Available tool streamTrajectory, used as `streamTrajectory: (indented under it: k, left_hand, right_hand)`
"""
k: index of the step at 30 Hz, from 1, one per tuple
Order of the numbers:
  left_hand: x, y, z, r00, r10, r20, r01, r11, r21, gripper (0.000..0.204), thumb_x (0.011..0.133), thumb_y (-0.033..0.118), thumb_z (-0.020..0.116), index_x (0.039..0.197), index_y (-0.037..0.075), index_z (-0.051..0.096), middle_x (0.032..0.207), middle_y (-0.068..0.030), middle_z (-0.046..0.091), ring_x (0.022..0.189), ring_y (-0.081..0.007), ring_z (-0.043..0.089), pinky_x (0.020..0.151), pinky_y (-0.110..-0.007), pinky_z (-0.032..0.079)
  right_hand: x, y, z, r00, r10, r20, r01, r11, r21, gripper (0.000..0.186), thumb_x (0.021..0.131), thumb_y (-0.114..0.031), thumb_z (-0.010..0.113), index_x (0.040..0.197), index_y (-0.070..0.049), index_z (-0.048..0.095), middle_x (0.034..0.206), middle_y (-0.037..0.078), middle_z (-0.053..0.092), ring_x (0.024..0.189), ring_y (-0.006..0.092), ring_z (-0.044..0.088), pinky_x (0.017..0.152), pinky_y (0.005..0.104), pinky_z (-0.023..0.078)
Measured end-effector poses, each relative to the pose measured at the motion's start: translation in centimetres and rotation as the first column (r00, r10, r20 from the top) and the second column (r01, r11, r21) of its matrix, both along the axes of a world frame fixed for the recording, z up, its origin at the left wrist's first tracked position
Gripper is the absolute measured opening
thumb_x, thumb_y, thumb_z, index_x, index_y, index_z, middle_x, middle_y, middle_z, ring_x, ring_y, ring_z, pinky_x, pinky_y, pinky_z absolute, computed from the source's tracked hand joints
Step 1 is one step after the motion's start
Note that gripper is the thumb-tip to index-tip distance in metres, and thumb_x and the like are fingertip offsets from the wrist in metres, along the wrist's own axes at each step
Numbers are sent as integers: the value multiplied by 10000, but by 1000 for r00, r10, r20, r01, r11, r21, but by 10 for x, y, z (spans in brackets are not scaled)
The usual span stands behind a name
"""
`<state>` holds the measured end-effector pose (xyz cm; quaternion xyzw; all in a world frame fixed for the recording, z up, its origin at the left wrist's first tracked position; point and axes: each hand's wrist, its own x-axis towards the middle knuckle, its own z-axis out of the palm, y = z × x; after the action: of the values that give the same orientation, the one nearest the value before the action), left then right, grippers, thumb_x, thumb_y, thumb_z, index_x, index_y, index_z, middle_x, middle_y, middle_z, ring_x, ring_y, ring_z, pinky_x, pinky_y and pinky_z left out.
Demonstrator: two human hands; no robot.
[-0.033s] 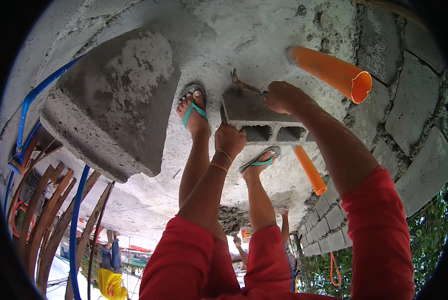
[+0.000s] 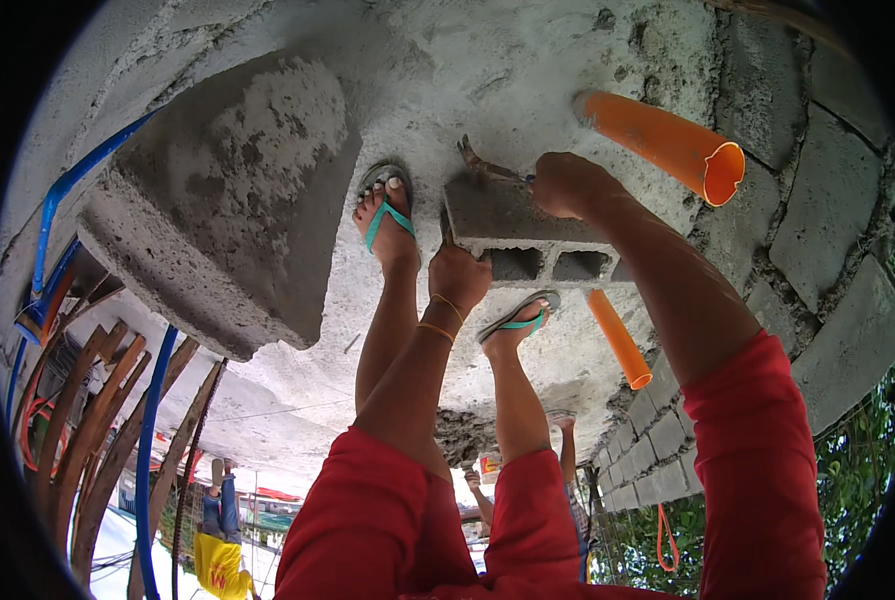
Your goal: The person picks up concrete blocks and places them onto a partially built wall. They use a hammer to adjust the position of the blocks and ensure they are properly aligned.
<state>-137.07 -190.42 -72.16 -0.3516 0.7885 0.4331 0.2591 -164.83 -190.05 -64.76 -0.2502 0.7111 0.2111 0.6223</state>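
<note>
A grey hollow concrete block (image 2: 528, 222) lies on the rough concrete floor between and just beyond my feet, its hollow cells facing me. My left hand (image 2: 460, 275) is closed at the block's left end, with its thumb by the near corner. A narrow dark shape beside that end is too shaded to make out. My right hand (image 2: 573, 186) grips the handle of a hammer (image 2: 483, 168) over the top of the block. The worn hammer head points left, close to the block's far left corner.
A big concrete slab (image 2: 228, 190) juts in at left, near blue pipes (image 2: 153, 440) and wooden boards (image 2: 98, 420). Orange pipes (image 2: 658, 140) stick out at right beside a block wall (image 2: 828, 190). A person in a yellow shirt (image 2: 218, 562) and another person's hand (image 2: 474, 480) are farther off.
My right hand and the hammer have shifted very slightly up and to the left. My left hand and the block stay in place.
</note>
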Motion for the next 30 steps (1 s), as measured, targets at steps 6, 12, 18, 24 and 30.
streamTrajectory:
  k: [6, 12, 18, 24, 30]
  left_hand:
    - [-1, -1, -13, 992, 117, -47, -116, 993, 36, 584, 828, 232, 763, 1265, -103, 568, 1042, -325, 719, 976, -465, 721, 871, -488, 605]
    - [-4, -3, -9, 996, 67, 61, -71, 995, 74, 581, 828, 219, 759, 1265, -108, 560, 1014, -315, 726, 971, -467, 722, 870, -501, 603]
    - [-18, -36, -4, 977, -158, 142, 158, 987, 10, 359, 808, 205, 741, 1009, -83, 665, 903, -312, 722, 902, -470, 727, 824, -511, 600]
    - [-70, -78, 12, 950, -289, 121, 298, 952, -68, 353, 823, 206, 691, 985, -107, 690, 968, -348, 715, 981, -486, 719, 899, -526, 586]
    - [-171, -135, 41, 951, -213, 223, 254, 951, -176, 360, 849, 218, 664, 1075, -53, 730, 1150, -310, 717, 1122, -454, 694, 979, -480, 569]
  right_hand:
    - [2, 4, -23, 955, -290, -53, 294, 953, 72, 313, 987, -212, 604, 1120, 38, 737, 1122, 236, 754, 1073, 376, 741, 920, 490, 576]
    - [22, 42, -1, 898, -432, -86, 420, 898, -129, 372, 1023, -273, 576, 1201, 34, 690, 961, 221, 752, 913, 369, 753, 807, 492, 577]
    - [43, 109, 78, 359, -932, 40, 915, 344, -210, 381, 1084, -386, 539, 1154, -23, 632, 617, 57, 554, 458, 145, 515, 448, 328, 434]
    - [113, 165, 127, -99, -977, 190, 963, -142, -228, 299, 1075, -373, 606, 984, -93, 550, 607, -7, 522, 432, 83, 455, 396, 277, 377]
    - [129, 148, 140, -395, -879, 267, 906, -421, -47, 218, 1041, -273, 670, 1010, -110, 530, 665, 9, 554, 451, 106, 509, 403, 287, 429]
